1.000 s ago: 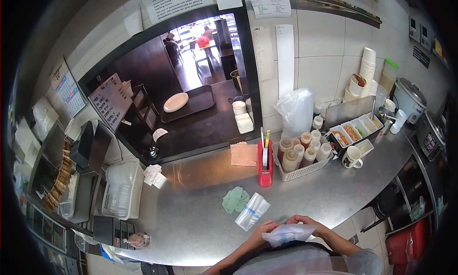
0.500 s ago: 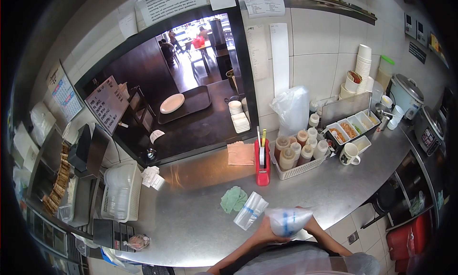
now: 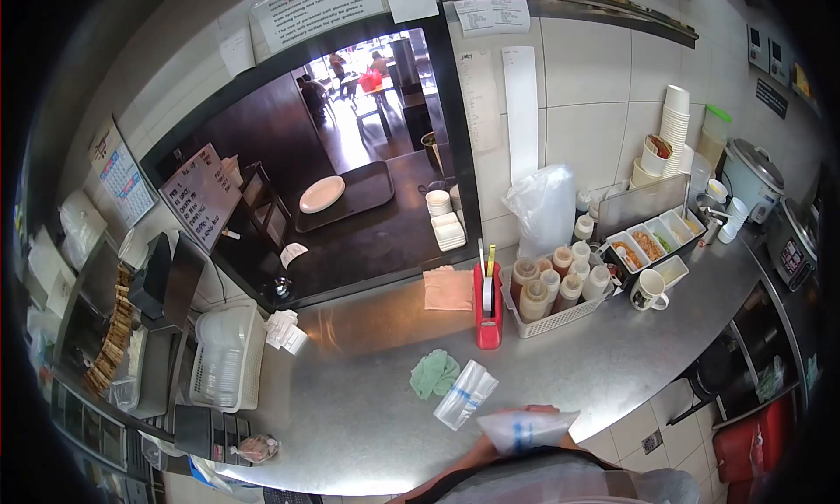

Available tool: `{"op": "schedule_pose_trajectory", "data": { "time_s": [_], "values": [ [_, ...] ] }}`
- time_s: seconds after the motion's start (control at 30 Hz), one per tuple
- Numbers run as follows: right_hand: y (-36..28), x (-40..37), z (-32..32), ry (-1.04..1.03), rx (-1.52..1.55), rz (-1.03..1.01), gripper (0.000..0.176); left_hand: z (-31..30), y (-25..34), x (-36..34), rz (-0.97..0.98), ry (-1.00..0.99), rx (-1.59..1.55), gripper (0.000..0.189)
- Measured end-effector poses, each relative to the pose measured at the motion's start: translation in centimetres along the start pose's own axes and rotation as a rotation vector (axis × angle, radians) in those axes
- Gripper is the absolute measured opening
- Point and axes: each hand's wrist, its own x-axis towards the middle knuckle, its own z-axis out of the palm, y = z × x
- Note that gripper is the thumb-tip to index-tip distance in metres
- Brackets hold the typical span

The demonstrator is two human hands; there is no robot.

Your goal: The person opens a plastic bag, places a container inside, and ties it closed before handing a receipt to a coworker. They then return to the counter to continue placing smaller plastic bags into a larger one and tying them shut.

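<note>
Observed at the near edge of the stainless steel counter: the person held a clear plastic bag with blue print close against the chest, raised off the counter surface.

Orientation: the bag's long axis ran crosswise, left to right, with one corner drawn out toward the person's right.

Right hand: only a sliver showed, along the bag's upper edge. The fingers appeared curled down over that edge and closed on the film. The rest of the hand was hidden behind the bag.

Left hand: the forearm came up from below and met the bag's left end. The fingers lay under or behind the plastic, so I could not tell whether they gripped or merely supported it.

Both hands were at the bag, one at each end. Neither was plainly nearer.

Adjacent items: a flat stack of similar bags lay on the counter just beyond and to the left of the held bag, apart from it. A crumpled green cloth touched the far side of that stack. A red tape dispenser stood farther back, beside a white basket of squeeze bottles.
</note>
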Motion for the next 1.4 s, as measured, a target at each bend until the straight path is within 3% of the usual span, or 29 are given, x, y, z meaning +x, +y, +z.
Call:
{"op": "schedule_pose_trajectory", "data": {
  "time_s": [0.2, 0.33, 0.37, 0.4, 0.53, 0.63, 0.77, 0.8, 0.87, 0.93, 1.07, 1.13, 1.23, 1.4],
  "values": [
    [-0.2, 0.0, 0.2, 0.012, -0.038, 0.071, 0.099, 0.8, -2.6, -2.1, -0.066, 0.077, -0.148, 0.072],
    [0.8, 0.4, -0.8, 0.089, -0.093, 0.086, 0.098, -0.2, -5.5, -1.4, -0.048, 0.263, -0.095, 0.07],
    [1.7, 0.8, -1.4, 0.166, -0.114, 0.033, 0.082, -0.5, -6.5, -0.8, -0.024, 0.332, 0.006, 0.066],
    [2.4, 1.3, -2.5, 0.199, -0.116, 0.078, 0.08, -1.0, -7.1, 0.8, -0.008, 0.326, 0.142, 0.07],
    [2.9, 4.3, -5.7, 0.268, -0.216, 0.058, 0.075, -3.1, -11.7, 6.3, 0.024, 0.338, 0.09, 0.08],
    [0.2, 5.7, -6.9, 0.195, -0.219, 0.096, 0.078, -3.7, -6.6, 7.8, 0.1, 0.361, 0.277, 0.075],
    [-4.2, 7.5, -4.2, 0.398, -0.104, -0.278, 0.087, -4.3, -4.5, 7.7, 0.148, 0.244, 0.347, 0.084],
    [-4.9, 7.7, -3.3, 0.439, 0.019, -0.18, 0.088, -4.6, -4.3, 7.2, 0.104, 0.205, 0.496, 0.081],
    [-2.8, 7.3, -4.6, 0.368, -0.076, -0.029, 0.086, -6.1, -3.6, 5.6, 0.017, 0.111, 0.79, 0.075],
    [-1.4, 6.8, -5.4, 0.34, -0.245, 0.03, 0.079, -8.3, -1.9, 3.6, 0.058, 0.161, 1.223, 0.056],
    [0.6, 6.7, -5.2, 0.407, -0.283, -0.042, 0.076, -13.5, -6.4, -1.7, -0.153, 0.783, 1.459, 0.029],
    [1.2, 6.7, -5.2, 0.408, -0.248, -0.022, 0.076, -14.0, -8.2, -5.1, -0.594, 0.747, 1.379, 0.02],
    [0.7, 6.6, -5.1, 0.4, -0.202, -0.004, 0.076, -14.7, -11.0, -7.6, -0.587, 0.78, 1.215, 0.009],
    [0.6, 6.6, -5.2, 0.382, -0.212, -0.014, 0.075, -16.1, -10.2, -7.6, -0.539, 0.855, 1.269, 0.009]
  ]
}}
